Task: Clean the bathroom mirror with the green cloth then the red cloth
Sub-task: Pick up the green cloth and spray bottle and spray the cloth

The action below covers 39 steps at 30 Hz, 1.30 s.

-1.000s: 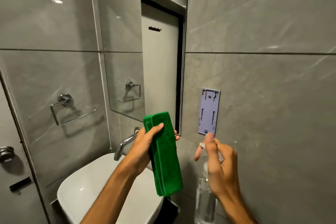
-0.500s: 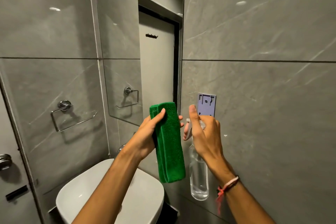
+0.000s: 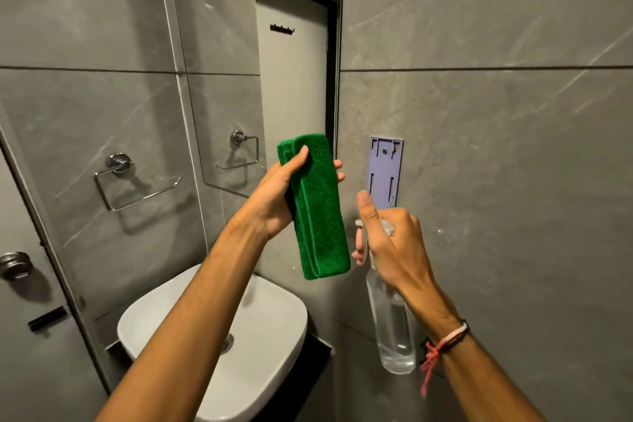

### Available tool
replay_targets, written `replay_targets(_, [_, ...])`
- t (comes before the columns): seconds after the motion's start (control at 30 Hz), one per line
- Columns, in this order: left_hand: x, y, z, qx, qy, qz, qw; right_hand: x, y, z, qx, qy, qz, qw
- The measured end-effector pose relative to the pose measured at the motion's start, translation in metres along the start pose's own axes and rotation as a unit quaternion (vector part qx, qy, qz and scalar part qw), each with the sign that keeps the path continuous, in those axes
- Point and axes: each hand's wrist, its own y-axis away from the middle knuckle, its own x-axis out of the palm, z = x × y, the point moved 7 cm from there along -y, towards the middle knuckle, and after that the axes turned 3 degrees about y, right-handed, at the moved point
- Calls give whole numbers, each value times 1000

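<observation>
- Since half a second ago both hands have held their pose while the head camera has tipped down a little, so more of the white basin (image 3: 274, 312) shows and the mirror's top edge is cut off.
- Head view: the left hand (image 3: 274, 202) holds the folded green cloth (image 3: 317, 209) up in front of the mirror (image 3: 260, 79), thumb pressed on its near face, fingers (image 3: 339, 169) wrapped round behind.
- Cloth's long axis runs nearly upright, top leaning slightly left; its folded end points down toward the basin.
- Right hand (image 3: 394, 247) is closed round the neck of a clear spray bottle (image 3: 394, 329), thumb raised, forefinger seemingly on the trigger; the nozzle faces left, just beside the cloth.
- Judged step: dampening the cloth. Keep the nozzle aimed squarely at the cloth's broad face and squeeze lightly, so spray does not reach the wall.
- No red cloth is in view.
</observation>
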Motion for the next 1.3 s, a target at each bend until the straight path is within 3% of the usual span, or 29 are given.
replay_targets(0.27, [6, 0, 22, -15, 3, 4, 1000, -9, 41, -35, 28, 74, 40, 996])
replay_targets(0.43, [6, 12, 55, -35, 19, -4, 999, -36, 93, -86, 85, 91, -45, 991])
replay_targets(0.57, [9, 30, 96, -63, 31, -6, 998, -43, 141, -136, 129, 87, -57, 986])
replay_targets(0.73, [5, 51, 147, -107, 45, -21, 993, -43, 203, -221, 219, 156, 1, 963])
replay_targets(1.0, [-8, 66, 188, -144, 47, -49, 987, -25, 265, -330, 334, 127, 40, 933])
replay_targets(1.3, [-21, 63, 192, -145, 64, -65, 985, 2, 268, -387, 320, 203, 108, 919])
